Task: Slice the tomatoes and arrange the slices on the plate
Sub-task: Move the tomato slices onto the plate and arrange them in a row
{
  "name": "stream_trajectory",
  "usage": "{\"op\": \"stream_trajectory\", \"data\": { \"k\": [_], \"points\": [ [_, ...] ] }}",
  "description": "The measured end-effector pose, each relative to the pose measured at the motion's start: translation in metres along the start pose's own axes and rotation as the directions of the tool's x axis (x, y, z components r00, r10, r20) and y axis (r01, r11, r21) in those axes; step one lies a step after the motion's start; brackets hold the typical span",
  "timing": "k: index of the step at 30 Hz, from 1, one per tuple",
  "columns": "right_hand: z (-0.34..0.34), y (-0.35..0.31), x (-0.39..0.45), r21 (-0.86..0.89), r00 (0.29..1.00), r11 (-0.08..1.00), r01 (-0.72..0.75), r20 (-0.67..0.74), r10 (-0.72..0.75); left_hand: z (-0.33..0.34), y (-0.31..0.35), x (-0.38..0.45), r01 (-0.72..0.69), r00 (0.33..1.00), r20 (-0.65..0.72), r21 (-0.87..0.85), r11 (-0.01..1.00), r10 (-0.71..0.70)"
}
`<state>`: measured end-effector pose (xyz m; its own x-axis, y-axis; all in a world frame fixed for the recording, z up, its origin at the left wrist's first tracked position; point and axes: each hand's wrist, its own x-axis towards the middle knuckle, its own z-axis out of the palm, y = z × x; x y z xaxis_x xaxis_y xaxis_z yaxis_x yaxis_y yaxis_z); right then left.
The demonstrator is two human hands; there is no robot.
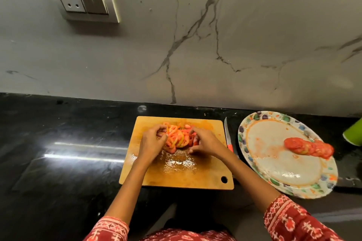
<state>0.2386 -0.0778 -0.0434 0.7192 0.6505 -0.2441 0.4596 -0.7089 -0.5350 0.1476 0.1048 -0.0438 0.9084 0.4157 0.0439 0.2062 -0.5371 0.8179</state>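
A pile of tomato slices point(177, 136) lies on the far half of the wooden cutting board point(205, 170). My left hand point(152, 139) grips the pile's left side with curled fingers. From the right, my right hand point(203, 141) curls its fingers around the same pile. A row of overlapping tomato slices point(308, 147) lies on the right part of the patterned plate point(260, 164), which stands to the right of the board. A knife with a red handle point(227, 136) lies on the counter between board and plate.
The black counter point(58, 152) stretches to the left of the board. A green object point(353, 133) stands at the right edge behind the plate. A marble wall with a socket panel point(82, 2) rises behind. Juice wets the board's middle.
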Motion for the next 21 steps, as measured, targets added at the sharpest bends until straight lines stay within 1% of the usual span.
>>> {"op": "stream_trajectory", "data": {
  "k": [2, 6, 8, 11, 12, 14, 18, 21],
  "points": [
    [-0.004, 0.003, -0.002, 0.099, 1.0, 0.995, -0.017, 0.024, 0.015, 0.001, 0.001, -0.001, -0.014, 0.999, 0.03, -0.006, 1.0, 0.014],
    [-0.017, 0.003, -0.007, 0.241, 0.997, 0.967, -0.081, 0.015, 0.08, 0.002, 0.008, 0.0, -0.044, 0.997, 0.069, -0.038, 0.998, 0.047],
    [-0.024, -0.002, -0.009, 0.367, 0.995, 0.925, -0.096, 0.003, 0.102, 0.004, 0.014, -0.002, -0.062, 0.99, 0.12, -0.064, 0.996, 0.069],
    [-0.032, -0.016, -0.011, 0.521, 0.999, 0.852, -0.05, 0.008, 0.054, 0.01, 0.019, -0.004, -0.094, 0.969, 0.218, -0.089, 0.992, 0.112],
    [-0.034, -0.021, -0.01, 0.539, 0.999, 0.842, -0.036, 0.012, 0.035, 0.011, 0.019, -0.004, -0.102, 0.964, 0.237, -0.094, 0.99, 0.122],
    [-0.034, -0.029, -0.008, 0.543, 1.0, 0.84, -0.014, 0.01, 0.01, 0.009, 0.018, -0.003, -0.103, 0.965, 0.23, -0.122, 0.987, 0.129],
    [-0.034, -0.039, -0.004, 0.491, 0.999, 0.871, 0.037, -0.024, -0.029, 0.001, 0.013, 0.001, -0.088, 0.976, 0.18, -0.2, 0.976, 0.125],
    [-0.034, -0.047, -0.003, 0.446, 0.996, 0.89, 0.09, -0.035, -0.084, -0.004, 0.013, -0.001, -0.08, 0.969, 0.208, -0.235, 0.969, 0.13]
  ]
}}
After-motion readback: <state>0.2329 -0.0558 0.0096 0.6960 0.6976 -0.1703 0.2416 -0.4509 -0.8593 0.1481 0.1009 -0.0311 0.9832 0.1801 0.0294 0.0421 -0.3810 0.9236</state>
